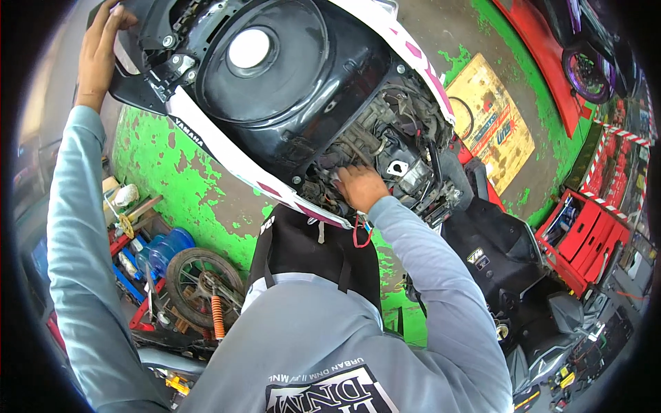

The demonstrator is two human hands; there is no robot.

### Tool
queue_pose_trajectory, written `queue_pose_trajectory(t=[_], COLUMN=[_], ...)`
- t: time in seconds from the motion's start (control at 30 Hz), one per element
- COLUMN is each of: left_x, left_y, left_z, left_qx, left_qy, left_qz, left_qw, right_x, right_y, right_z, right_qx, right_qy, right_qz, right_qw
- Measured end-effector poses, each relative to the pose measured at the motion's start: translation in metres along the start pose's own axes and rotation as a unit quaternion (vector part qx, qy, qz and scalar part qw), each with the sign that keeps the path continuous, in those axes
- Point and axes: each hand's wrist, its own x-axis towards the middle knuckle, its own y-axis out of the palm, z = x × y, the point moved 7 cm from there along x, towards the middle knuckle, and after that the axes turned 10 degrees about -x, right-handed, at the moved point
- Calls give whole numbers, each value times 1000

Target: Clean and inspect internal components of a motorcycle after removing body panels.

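A chipped green floor (pixel 165 158) spreads beneath a white-trimmed motorcycle (pixel 206 134) that runs from ten o'clock through twelve and down past the centre. Its black, rounded housing (pixel 296 76) sits at eleven o'clock, and the exposed engine bay (pixel 413 141) at one. A yellow board (pixel 509 131) lies at two o'clock, and a spoked wheel (pixel 180 292) at eight. The left hand (pixel 102 51), at ten o'clock, is partly open, fingers bent over the edge of a black end piece (pixel 153 27); whether it grips firmly cannot be told. The right hand (pixel 363 187), near the centre, reaches into the bay, fingers bent down among the parts, tips hidden, so its grasp cannot be told. A pale metal flange (pixel 392 167) sits at that hand's two o'clock.
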Motion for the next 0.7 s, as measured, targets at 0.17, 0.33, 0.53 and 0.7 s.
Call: queue_pose_trajectory(t=[0.17, 0.33, 0.53, 0.7], left_x=[-1, -6, -9, -11], left_y=[3, 3, 2, 3], left_z=[-16, -45, -56, -59], left_qx=[-10, 25, 42, 11], left_qy=[14, 59, 28, 20], left_qz=[-10, -40, -62, -69], left_qw=[1000, 997, 997, 997], right_x=[-58, -49, -28, -27], right_y=[-31, -28, -13, -64], right_z=[-43, -47, -64, -98], right_qx=[53, 172, 83, 227], right_qy=[108, 161, 247, 305], right_qz=[55, 15, 186, -175], right_qw=[991, 972, 948, 908])
